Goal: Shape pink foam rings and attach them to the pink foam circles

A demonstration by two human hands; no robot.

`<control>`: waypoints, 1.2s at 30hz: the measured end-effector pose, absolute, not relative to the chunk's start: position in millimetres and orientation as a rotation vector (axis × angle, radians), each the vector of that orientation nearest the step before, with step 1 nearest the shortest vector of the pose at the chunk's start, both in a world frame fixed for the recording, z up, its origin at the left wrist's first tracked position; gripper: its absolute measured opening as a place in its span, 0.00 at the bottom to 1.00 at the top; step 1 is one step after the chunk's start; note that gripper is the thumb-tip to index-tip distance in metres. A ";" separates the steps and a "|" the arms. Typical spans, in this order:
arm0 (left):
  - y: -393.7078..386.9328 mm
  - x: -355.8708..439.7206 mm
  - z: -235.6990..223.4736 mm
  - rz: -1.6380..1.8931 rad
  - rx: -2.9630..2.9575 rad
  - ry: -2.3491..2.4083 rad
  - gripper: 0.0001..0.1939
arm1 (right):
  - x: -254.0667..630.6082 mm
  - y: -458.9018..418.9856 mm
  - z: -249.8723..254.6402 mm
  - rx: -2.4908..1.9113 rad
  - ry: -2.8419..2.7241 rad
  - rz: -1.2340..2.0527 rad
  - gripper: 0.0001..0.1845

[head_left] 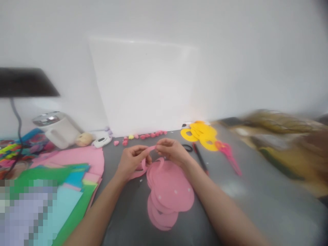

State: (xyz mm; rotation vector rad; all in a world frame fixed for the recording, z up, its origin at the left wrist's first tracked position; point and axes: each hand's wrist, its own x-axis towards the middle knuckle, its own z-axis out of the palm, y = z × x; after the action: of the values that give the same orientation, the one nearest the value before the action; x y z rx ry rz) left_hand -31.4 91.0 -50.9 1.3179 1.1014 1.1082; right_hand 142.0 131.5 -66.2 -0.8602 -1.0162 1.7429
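Note:
My left hand (131,160) and my right hand (169,150) meet above the grey table, both with fingers pinched on a pink paper strip (151,149) stretched between them. More pink paper (138,173) curves below my left hand, partly hidden by its fingers. Just under my hands lies a pile of pink paper rounds (174,188) with a few small white spots on top. A narrow pink loop (160,164) stands up at the pile's upper edge. Blur hides the exact grip of the fingertips.
To the right lie yellow paper rings (202,132), pink scissors (229,157) and a black-and-red pen (200,159). Coloured paper sheets (71,191) cover the left side. Small pink pieces (151,135) line the foot of a white board (146,85). A white mug (60,131) stands back left.

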 end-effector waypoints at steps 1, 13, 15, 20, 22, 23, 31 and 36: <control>91.0 -31.2 -50.8 1.107 1.319 1.108 0.13 | 141.7 131.4 -65.7 -0.858 -1.017 1.740 0.12; 91.2 -32.6 -50.7 1.130 1.304 1.080 0.12 | 140.4 132.1 -66.7 -0.832 -0.995 1.769 0.13; 91.2 -32.4 -51.0 1.134 1.303 1.076 0.12 | 140.8 132.1 -66.7 -0.838 -0.987 1.771 0.14; 91.8 -31.9 -52.6 1.133 1.294 1.065 0.11 | 141.4 131.8 -65.7 -0.874 -1.012 1.757 0.14; 92.0 -31.8 -53.0 1.128 1.289 1.068 0.12 | 141.3 131.4 -64.8 -0.876 -1.027 1.746 0.13; 92.0 -31.8 -53.2 1.126 1.290 1.071 0.12 | 141.2 131.1 -64.4 -0.872 -1.029 1.741 0.12; 91.8 -32.2 -52.6 1.134 1.288 1.069 0.12 | 139.9 131.7 -64.7 -0.857 -0.960 1.745 0.11; 92.2 -32.0 -51.6 1.149 1.276 1.077 0.11 | 140.2 131.9 -64.0 -0.838 -0.981 1.769 0.10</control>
State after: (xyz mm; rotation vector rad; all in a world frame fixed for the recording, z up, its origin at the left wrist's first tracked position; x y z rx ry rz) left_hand -32.0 92.2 -51.6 1.2755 1.0769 1.1488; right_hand 140.2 131.9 -64.0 -0.8380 -0.9814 1.7685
